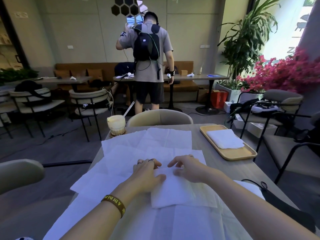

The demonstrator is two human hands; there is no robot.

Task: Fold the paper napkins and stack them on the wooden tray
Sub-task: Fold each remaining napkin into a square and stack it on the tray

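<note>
A folded white napkin [174,191] lies on the table in front of me, on top of several unfolded napkins [155,146] spread across the tabletop. My left hand [147,172] rests on the folded napkin's far left corner, thumb on top, fingers stretched onto the sheet beyond. My right hand [188,168] holds the far right edge with bent fingers. The wooden tray [230,153] sits at the right of the table with a folded napkin stack [225,138] on it.
A glass of iced drink with a straw [116,124] stands on a coaster at the far left corner. A beige chair back [160,117] is across the table. A black strap [270,193] lies near the right edge. A person with a backpack stands further off.
</note>
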